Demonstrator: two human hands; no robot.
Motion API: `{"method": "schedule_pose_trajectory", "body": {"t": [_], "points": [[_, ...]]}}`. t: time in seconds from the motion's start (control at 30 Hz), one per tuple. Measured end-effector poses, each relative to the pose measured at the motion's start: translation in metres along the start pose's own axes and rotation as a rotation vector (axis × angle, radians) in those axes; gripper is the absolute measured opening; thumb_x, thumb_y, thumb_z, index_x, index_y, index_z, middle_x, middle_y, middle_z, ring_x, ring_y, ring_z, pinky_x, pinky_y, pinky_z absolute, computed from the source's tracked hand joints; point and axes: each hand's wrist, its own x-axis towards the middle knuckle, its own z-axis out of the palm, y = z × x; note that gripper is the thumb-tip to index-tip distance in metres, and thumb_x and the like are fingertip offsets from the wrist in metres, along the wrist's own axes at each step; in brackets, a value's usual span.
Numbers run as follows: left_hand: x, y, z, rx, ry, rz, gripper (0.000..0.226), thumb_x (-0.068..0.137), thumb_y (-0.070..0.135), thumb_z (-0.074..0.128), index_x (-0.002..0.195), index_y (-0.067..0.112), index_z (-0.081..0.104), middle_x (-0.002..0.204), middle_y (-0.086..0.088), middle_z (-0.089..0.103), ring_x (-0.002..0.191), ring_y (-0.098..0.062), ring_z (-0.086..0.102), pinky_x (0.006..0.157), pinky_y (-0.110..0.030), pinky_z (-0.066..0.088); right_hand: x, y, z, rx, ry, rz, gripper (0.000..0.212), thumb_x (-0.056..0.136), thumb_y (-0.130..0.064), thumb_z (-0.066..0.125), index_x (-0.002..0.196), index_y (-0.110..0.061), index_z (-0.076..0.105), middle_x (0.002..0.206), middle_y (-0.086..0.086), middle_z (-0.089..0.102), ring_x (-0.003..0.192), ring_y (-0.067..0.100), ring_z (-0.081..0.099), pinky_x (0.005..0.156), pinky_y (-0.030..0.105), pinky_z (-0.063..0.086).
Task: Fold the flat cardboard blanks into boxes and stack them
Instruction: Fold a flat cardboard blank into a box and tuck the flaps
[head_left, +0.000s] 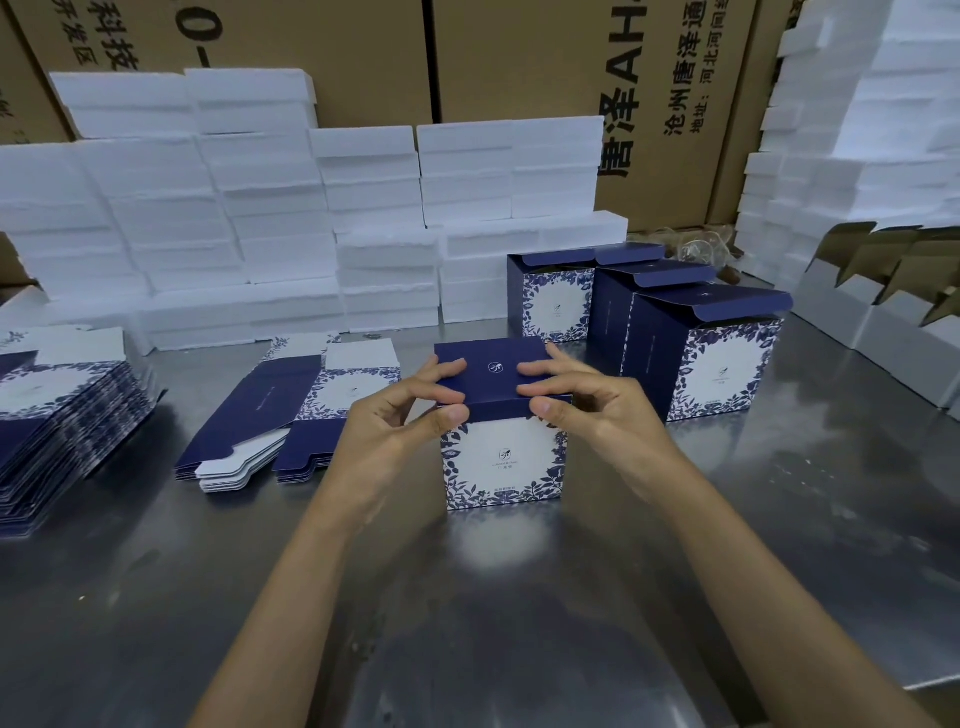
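Note:
A folded box (503, 457), white with blue leaf print and a navy lid, stands upright on the steel table (519, 623) in the middle. My left hand (400, 415) pinches the lid's front left edge, fingers on top and thumb on the front flap. My right hand (587, 405) pinches the front right edge the same way. Three finished boxes (722, 364) with their lids up stand behind to the right. Flat blanks (291, 410) lie in a low pile to the left, and a taller stack of blanks (62, 421) sits at the far left.
Stacks of white foam blocks (270, 223) line the back of the table, with more foam blocks (857, 156) at the right. Large brown cartons (519, 62) stand behind them. Open grey-white cartons (893, 312) sit at the right edge.

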Motion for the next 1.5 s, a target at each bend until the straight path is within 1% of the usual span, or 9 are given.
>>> {"method": "schedule_pose_trajectory", "body": {"t": [0.2, 0.3, 0.4, 0.7, 0.87, 1.0, 1.17, 1.3, 1.5], "points": [[0.002, 0.003, 0.01, 0.175, 0.043, 0.019, 0.015, 0.08, 0.02, 0.077, 0.094, 0.018, 0.076, 0.125, 0.013, 0.07, 0.137, 0.006, 0.042, 0.103, -0.015, 0.041, -0.009, -0.007, 0.019, -0.435, 0.25, -0.211, 0.019, 0.089, 0.0, 0.072, 0.1, -0.014, 0.078, 0.111, -0.005, 0.075, 0.123, 0.01, 0.062, 0.106, 0.02, 0.04], [0.003, -0.001, 0.021, 0.199, 0.098, 0.019, 0.013, 0.085, 0.011, 0.076, 0.093, 0.022, 0.078, 0.129, 0.007, 0.068, 0.135, 0.005, 0.045, 0.11, -0.03, 0.043, -0.025, 0.0, 0.039, -0.912, 0.348, -0.417, 0.028, 0.089, 0.0, 0.064, 0.115, -0.009, 0.07, 0.124, 0.003, 0.07, 0.122, 0.022, 0.063, 0.102, 0.037, 0.041], [0.01, -0.005, 0.039, 0.224, 0.141, 0.044, 0.02, 0.088, 0.008, 0.075, 0.095, 0.027, 0.08, 0.132, 0.003, 0.066, 0.123, 0.007, 0.056, 0.096, -0.022, 0.053, -0.033, 0.008, 0.057, -1.143, 0.37, -0.395, 0.043, 0.092, -0.021, 0.061, 0.134, -0.008, 0.062, 0.142, 0.004, 0.061, 0.135, 0.021, 0.053, 0.116, 0.047, 0.028], [0.08, -0.034, 0.09, 0.279, 0.175, 0.06, 0.019, 0.09, 0.008, 0.072, 0.108, 0.014, 0.078, 0.135, -0.003, 0.064, 0.098, 0.017, 0.061, 0.071, -0.004, 0.049, 0.018, 0.042, 0.024, -1.132, 0.363, -0.156, 0.065, 0.097, -0.034, 0.065, 0.147, 0.001, 0.044, 0.155, 0.015, 0.044, 0.152, 0.029, 0.03, 0.124, 0.043, 0.025], [0.123, -0.052, 0.101, 0.313, 0.194, 0.063, 0.02, 0.09, 0.013, 0.072, 0.109, 0.017, 0.078, 0.133, 0.0, 0.066, 0.123, -0.003, 0.059, 0.101, -0.016, 0.047, 0.053, 0.074, 0.003, -1.058, 0.409, -0.161, 0.066, 0.099, -0.034, 0.06, 0.149, 0.002, 0.04, 0.158, 0.014, 0.039, 0.154, 0.028, 0.023, 0.123, 0.047, 0.026], [0.151, -0.067, 0.105, 0.311, 0.209, 0.063, 0.019, 0.091, 0.014, 0.071, 0.109, 0.018, 0.077, 0.134, 0.002, 0.065, 0.124, -0.003, 0.058, 0.095, -0.003, 0.042, 0.08, 0.095, -0.007, -1.026, 0.419, -0.161, 0.072, 0.1, -0.043, 0.045, 0.155, 0.0, 0.028, 0.165, 0.012, 0.026, 0.157, 0.022, 0.01, 0.126, 0.043, 0.019], [0.18, -0.087, 0.111, 0.303, 0.257, 0.075, 0.018, 0.092, 0.019, 0.071, 0.108, 0.024, 0.077, 0.136, 0.006, 0.064, 0.123, -0.004, 0.058, 0.101, -0.016, 0.046, 0.109, 0.115, -0.018, -1.028, 0.412, -0.145, 0.076, 0.099, -0.036, 0.052, 0.159, -0.005, 0.016, 0.169, 0.006, 0.011, 0.157, 0.017, -0.004, 0.128, 0.039, 0.009], [0.195, -0.101, 0.114, 0.312, 0.292, 0.13, 0.017, 0.092, 0.023, 0.07, 0.107, 0.027, 0.076, 0.135, 0.008, 0.064, 0.11, 0.015, 0.057, 0.088, -0.002, 0.043, 0.126, 0.127, -0.021, -1.019, 0.434, -0.168, 0.076, 0.099, -0.03, 0.055, 0.159, -0.005, 0.015, 0.169, 0.007, 0.01, 0.157, 0.019, -0.004, 0.128, 0.039, 0.007], [0.204, -0.121, 0.123, 0.336, 0.399, 0.207, 0.016, 0.092, 0.031, 0.067, 0.106, 0.033, 0.074, 0.136, 0.015, 0.062, 0.121, 0.002, 0.057, 0.103, -0.03, 0.051, 0.136, 0.137, -0.024, -0.995, 0.465, -0.206, 0.076, 0.097, -0.028, 0.061, 0.156, -0.008, 0.017, 0.167, 0.009, 0.018, 0.157, 0.018, 0.0, 0.127, 0.044, 0.016]]}}
